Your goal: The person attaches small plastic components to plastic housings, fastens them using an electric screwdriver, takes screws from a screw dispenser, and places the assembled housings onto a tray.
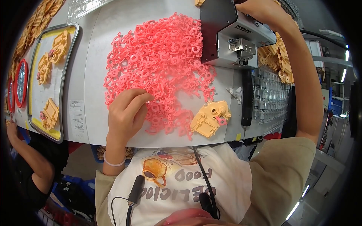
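My left hand point(127, 108) is at the near left side of a large pile of pink plastic ring-shaped parts point(162, 49). Its fingers are bent together over the rings, and whatever is between the fingertips is hidden. A tan moulded plastic housing point(205, 122) with a pink ring part point(221, 121) on it lies near the table's front edge. My right hand point(260, 10) reaches to the far side of the black-and-silver machine point(222, 34), by its top. Its fingertips are cut off and hidden there, so their grip does not show.
An electric screwdriver point(247, 98) lies in front of the machine. Right of it are clear plastic trays point(269, 98) and a heap of tan housings point(281, 60). At left stands a metal-rimmed tray point(66, 71) holding several tan housings. A co-worker's arm point(32, 154) shows at far left.
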Demonstrator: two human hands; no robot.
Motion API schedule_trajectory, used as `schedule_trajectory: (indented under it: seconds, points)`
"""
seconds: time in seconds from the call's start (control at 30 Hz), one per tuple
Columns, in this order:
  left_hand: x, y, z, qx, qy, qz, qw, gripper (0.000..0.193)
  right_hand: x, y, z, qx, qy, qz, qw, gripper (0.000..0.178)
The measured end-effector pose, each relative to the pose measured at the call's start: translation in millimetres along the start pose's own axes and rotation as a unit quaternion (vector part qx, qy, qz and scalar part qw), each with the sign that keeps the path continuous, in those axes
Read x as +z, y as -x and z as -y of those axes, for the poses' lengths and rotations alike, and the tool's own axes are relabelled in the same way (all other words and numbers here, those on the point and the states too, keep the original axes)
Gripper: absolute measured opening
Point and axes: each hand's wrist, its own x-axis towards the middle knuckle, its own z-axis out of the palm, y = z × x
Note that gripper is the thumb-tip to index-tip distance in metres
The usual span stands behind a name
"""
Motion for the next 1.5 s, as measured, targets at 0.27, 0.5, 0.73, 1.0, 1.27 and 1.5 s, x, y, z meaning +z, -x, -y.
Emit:
schedule_trajectory:
  seconds: [0.27,0.5,0.73,1.0,1.27,1.5]
  points:
    - [0,1,0,-0.003,-0.002,0.0,1.0,0.026,0,2,1,0.003,0.017,-0.005,1.0,0.016]
    - [2,1,1,-0.003,-0.003,0.001,1.0,0.026,-5,14,15,-0.014,0.014,-0.012,1.0,0.017]
    - [0,2,1,-0.001,-0.014,0.0,1.0,0.027,-8,11,16,-0.019,0.024,0.009,1.0,0.019]
    - [1,1,0,0.005,-0.019,0.0,1.0,0.028,-9,6,10,0.033,-0.011,0.039,0.999,0.021]
    - [1,1,1,0.011,-0.016,-0.002,1.0,0.027,-8,0,0,0.008,-0.068,0.059,0.996,0.02]
    - [1,-1,-1,-0.002,-0.003,-0.008,1.0,0.029,-5,2,-3,-0.016,-0.027,0.021,0.999,0.017]
